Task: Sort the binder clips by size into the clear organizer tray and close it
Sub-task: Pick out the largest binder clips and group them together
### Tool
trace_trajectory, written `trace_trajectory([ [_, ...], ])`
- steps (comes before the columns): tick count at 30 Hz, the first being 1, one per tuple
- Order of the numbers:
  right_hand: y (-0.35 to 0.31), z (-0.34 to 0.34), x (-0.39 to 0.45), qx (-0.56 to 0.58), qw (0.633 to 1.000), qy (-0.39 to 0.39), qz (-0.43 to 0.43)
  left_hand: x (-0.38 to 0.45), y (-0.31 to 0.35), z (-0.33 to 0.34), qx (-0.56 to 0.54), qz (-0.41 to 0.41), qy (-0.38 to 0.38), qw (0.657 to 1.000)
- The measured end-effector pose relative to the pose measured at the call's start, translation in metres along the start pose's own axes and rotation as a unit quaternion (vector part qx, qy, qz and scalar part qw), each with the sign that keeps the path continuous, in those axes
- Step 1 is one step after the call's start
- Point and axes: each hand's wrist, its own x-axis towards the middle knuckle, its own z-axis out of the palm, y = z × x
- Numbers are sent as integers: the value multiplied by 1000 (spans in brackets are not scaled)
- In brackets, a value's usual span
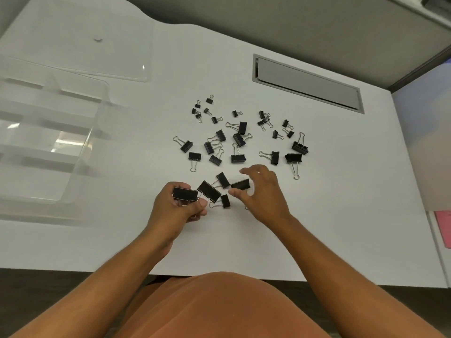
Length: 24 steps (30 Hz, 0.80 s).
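Observation:
Black binder clips of three sizes lie scattered on the white desk [244,240]. My left hand [175,208] grips a large clip [185,193] by its wire handles. Beside it lies another large clip [209,191], with two medium clips [223,179] [225,201] touching it. My right hand [263,191] hovers with curled fingers over a large clip [240,184], thumb and forefinger on either side of it. Medium clips [238,157] fill the middle of the pile and small clips [210,100] lie at the back. The clear organizer tray [61,132] sits at the left with its lid [97,57] open behind it.
A grey cable-port flap [307,84] is set into the desk at the back right. A pink item [444,228] lies past the desk's right edge. The desk's front edge runs just above my lap.

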Motion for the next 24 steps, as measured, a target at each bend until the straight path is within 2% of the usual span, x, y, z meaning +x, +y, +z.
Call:
trace_trajectory([
  [4,9,16,-1,-52,999,-6,13,3,-2,4,6,13,19,1000],
  [12,43,9,-3,15,1000,14,-15,0,-6,45,54,22,25,998],
  [14,54,3,-7,93,995,31,-5,-1,-9,64,60,27,28,997],
  [15,59,-3,-11,156,987,32,27,0,-10,76,63,30,29,997],
  [16,66,-10,-14,226,971,29,71,1,-11,89,68,33,30,997],
  [19,98,-34,-26,426,889,2,167,3,-15,137,72,32,40,996],
  [21,129,-51,-40,466,869,12,169,5,-20,175,62,32,50,996],
  [24,180,-72,-56,422,891,45,160,12,-30,229,63,31,48,996],
])
